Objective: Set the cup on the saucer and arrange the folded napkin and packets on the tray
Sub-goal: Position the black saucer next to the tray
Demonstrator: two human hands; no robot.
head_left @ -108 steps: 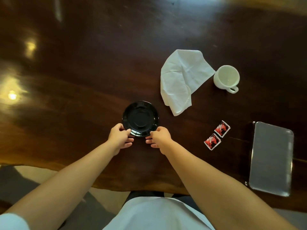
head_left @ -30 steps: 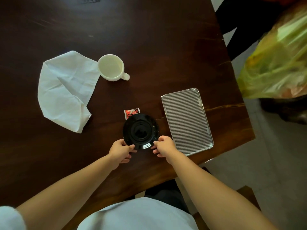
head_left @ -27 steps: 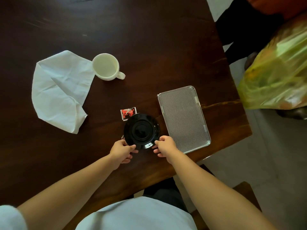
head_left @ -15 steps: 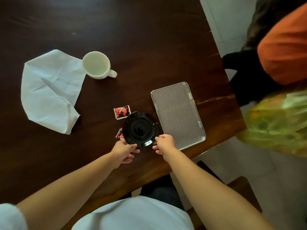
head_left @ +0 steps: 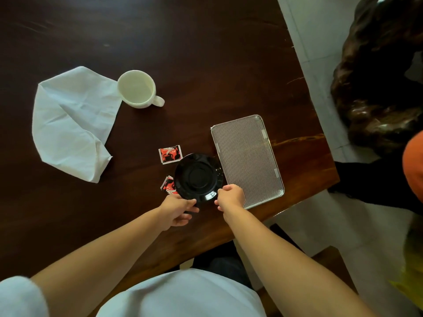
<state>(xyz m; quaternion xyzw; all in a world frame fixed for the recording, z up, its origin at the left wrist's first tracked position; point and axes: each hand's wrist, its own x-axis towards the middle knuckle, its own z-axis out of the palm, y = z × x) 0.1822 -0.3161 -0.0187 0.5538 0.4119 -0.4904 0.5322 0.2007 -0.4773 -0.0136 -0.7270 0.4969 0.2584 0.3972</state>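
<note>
Black saucer [head_left: 198, 176] pinched at its near rim by both hands: left hand [head_left: 177, 210] curled closed on the lower-left edge, right hand [head_left: 230, 196] closed on the lower-right. Overlapping one red packet [head_left: 169, 184], just beside the other [head_left: 170, 154], right rim meeting the ribbed metal tray [head_left: 248, 159].

Risk: catching that tray lip, or dragging the covered packet along unseen.

White cup [head_left: 137, 89] well apart, touching the loosely folded napkin [head_left: 72, 121]. Tray near the table [head_left: 206, 53] corner, so little margin rightward; plenty of bare wood ahead and to the left.
</note>
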